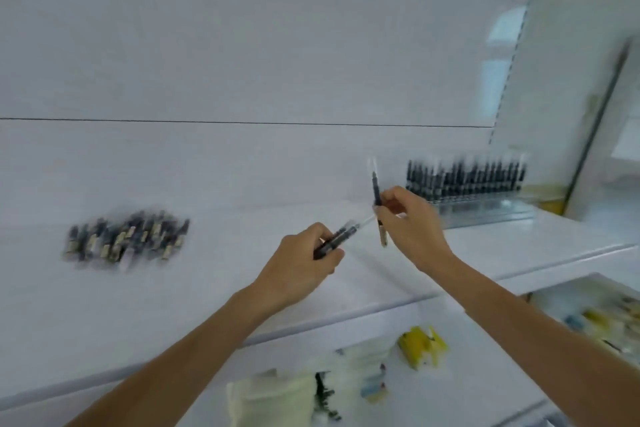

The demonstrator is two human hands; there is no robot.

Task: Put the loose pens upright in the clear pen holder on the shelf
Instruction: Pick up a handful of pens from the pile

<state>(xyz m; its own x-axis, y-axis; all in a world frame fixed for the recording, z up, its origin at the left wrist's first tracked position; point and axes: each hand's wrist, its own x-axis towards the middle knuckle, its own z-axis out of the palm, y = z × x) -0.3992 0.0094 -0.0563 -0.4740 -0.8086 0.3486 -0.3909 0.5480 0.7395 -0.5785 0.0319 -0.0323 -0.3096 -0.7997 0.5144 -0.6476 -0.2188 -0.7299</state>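
Frame is motion-blurred; fine detail is limited. The right hand [412, 222] pinches one pen [376, 189] between thumb and curled fingers, at about mid-length. The pen's long axis is close to upright, the dark end up and the tan end below the hand. The left hand [301, 263] grips a bundle [337, 237] of several pens, fingers curled round it, the bundle slanting up and right toward the right hand. The holder [485, 210] stands on the shelf [242, 288] just to the right of the right hand and slightly beyond it, its rear rows filled with upright pens. The right hand is plainly the nearer. Judgement: the pen needs a short carry rightward, then a straight lowering; the standing pens may obstruct it, and free slots cannot be made out. A pile [124, 239] of loose pens lies well to the left. A yellow pack [420, 345] and bags lie on the level below.
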